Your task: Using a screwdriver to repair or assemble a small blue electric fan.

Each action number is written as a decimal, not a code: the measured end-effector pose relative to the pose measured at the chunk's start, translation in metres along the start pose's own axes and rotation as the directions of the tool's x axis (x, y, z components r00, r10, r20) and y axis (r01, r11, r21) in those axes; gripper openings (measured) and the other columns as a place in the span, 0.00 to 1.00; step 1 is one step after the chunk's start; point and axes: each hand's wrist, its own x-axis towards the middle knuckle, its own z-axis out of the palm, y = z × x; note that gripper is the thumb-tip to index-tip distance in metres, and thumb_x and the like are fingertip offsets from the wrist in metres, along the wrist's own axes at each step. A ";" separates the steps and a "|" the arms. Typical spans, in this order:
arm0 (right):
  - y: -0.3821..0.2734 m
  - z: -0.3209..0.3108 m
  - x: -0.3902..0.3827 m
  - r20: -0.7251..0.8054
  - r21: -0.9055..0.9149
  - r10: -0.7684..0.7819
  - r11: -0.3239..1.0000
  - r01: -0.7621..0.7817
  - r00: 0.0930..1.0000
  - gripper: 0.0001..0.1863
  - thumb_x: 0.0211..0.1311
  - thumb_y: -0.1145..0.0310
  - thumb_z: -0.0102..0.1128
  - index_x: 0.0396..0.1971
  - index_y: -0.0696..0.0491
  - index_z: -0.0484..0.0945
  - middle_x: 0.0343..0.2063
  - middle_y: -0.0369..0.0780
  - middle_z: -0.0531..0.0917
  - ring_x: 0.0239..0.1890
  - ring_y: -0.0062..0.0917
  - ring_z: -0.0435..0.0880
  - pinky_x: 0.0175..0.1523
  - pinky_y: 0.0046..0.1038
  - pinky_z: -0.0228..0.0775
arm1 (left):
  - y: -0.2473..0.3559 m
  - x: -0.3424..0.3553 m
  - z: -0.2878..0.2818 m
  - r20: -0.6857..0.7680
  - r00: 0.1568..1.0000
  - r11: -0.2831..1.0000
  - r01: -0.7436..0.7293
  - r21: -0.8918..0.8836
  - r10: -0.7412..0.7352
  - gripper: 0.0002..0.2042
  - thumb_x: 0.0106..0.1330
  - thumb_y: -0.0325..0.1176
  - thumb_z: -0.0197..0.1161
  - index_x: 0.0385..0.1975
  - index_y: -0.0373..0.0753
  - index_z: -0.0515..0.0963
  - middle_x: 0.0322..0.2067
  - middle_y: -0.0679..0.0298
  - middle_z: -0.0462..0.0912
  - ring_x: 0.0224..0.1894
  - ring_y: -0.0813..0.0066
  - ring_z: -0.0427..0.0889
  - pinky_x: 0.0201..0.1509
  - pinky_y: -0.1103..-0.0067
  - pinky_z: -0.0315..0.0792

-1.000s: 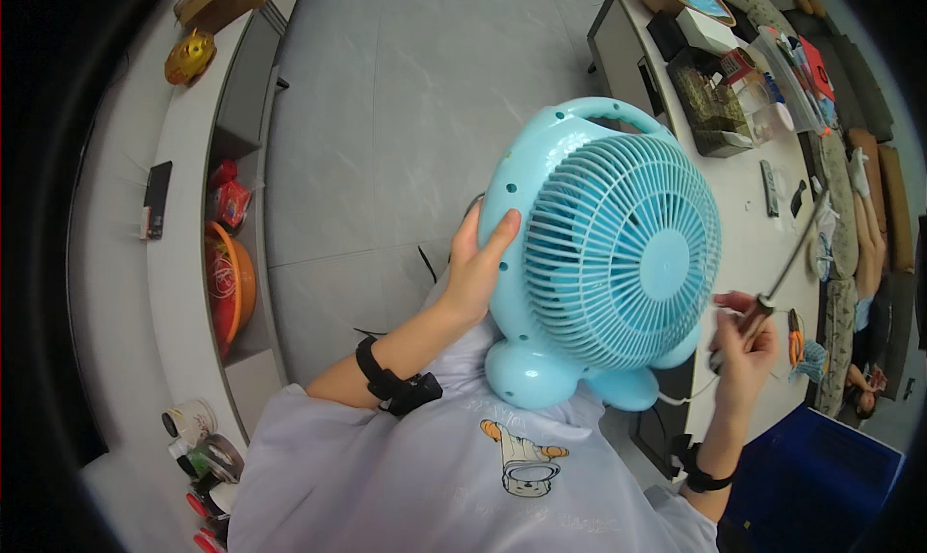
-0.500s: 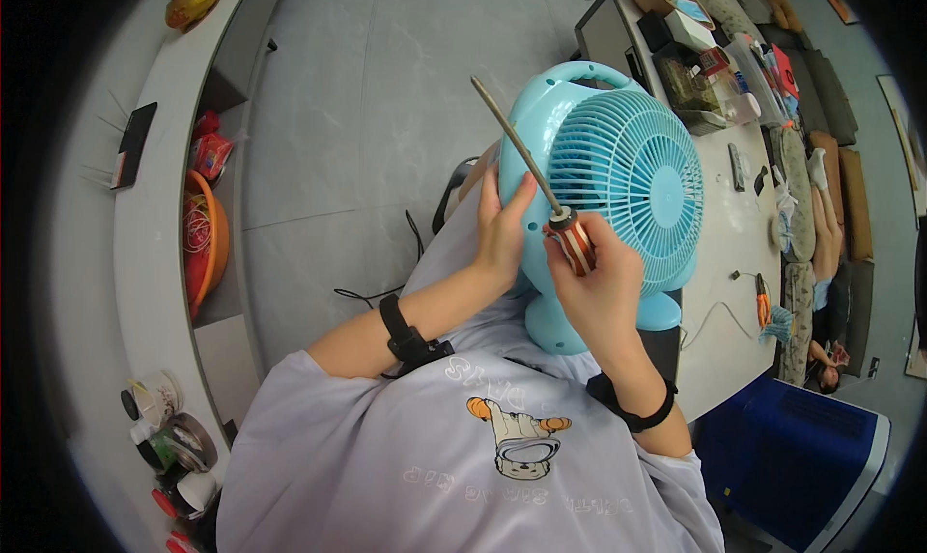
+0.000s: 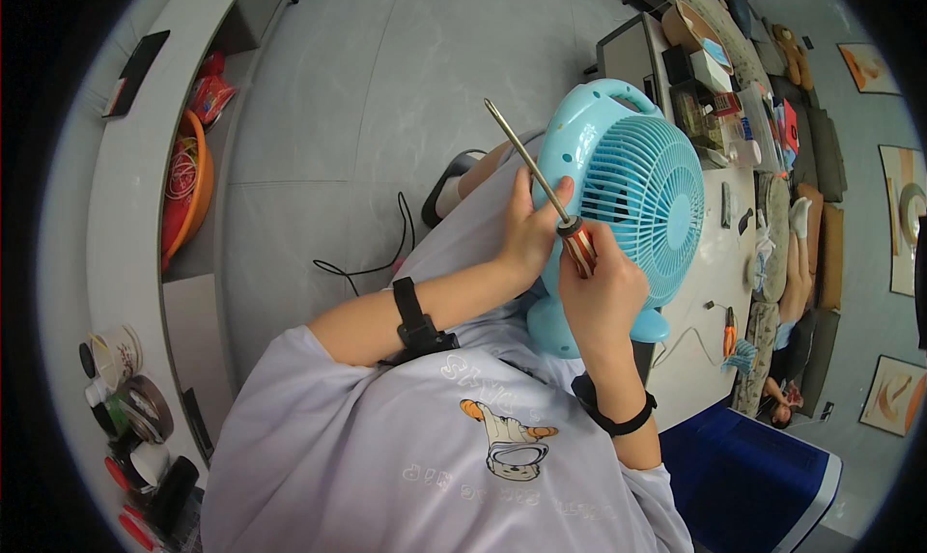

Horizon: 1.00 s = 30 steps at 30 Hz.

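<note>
A light blue table fan (image 3: 568,118) with a round slatted grille and a top handle stands upright before me, its grille turned to the right. My left hand (image 3: 529,232) is closed on the fan's left rim, thumb on the casing. In my right hand (image 3: 610,287) is a screwdriver (image 3: 579,248), gripped by its red-and-white striped handle. Its long metal shaft slants up and left, crossing in front of my left hand and the fan's rim. The tip points into the air, apart from the fan.
Right of the fan runs a white table (image 3: 715,292) with orange-handled pliers (image 3: 729,333), a remote (image 3: 726,205) and boxes. A blue cabinet-like unit (image 3: 744,476) stands at lower right. Black cable (image 3: 406,234) lies on the floor. Left, a shelf holds an orange basin (image 3: 200,191). A person reclines on the sofa.
The view has shifted, so the room appears displaced to the left on the right side. The fan and both hands sit slightly further right; both grips stay the same.
</note>
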 end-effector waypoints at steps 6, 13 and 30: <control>0.000 0.003 -0.002 -0.010 -0.065 -0.051 0.997 0.050 0.999 0.09 0.55 0.73 0.70 0.36 0.48 0.82 0.20 0.38 0.83 0.21 0.33 0.83 0.25 0.34 0.69 | 0.005 -0.002 0.005 -0.038 0.999 0.998 0.011 -0.054 -0.013 0.22 0.73 0.43 0.66 0.57 0.39 0.68 0.47 0.61 0.77 0.48 0.75 0.76 0.54 0.75 0.72; 0.002 -0.010 0.000 0.044 0.039 0.058 0.997 -0.060 0.997 0.12 0.57 0.73 0.72 0.41 0.50 0.83 0.26 0.42 0.86 0.25 0.34 0.86 0.30 0.31 0.76 | 0.006 -0.003 0.005 -0.020 0.997 0.996 0.072 -0.059 -0.074 0.30 0.73 0.43 0.66 0.67 0.35 0.63 0.56 0.57 0.76 0.57 0.71 0.75 0.62 0.74 0.70; 0.037 -0.189 0.028 0.346 -0.161 -0.265 0.928 0.336 0.900 0.19 0.44 0.78 0.76 0.40 0.55 0.85 0.31 0.37 0.85 0.28 0.28 0.85 0.31 0.27 0.75 | 0.006 0.000 0.012 -0.021 0.999 0.994 0.033 -0.103 -0.035 0.26 0.75 0.39 0.63 0.66 0.35 0.63 0.58 0.57 0.75 0.58 0.70 0.77 0.64 0.72 0.73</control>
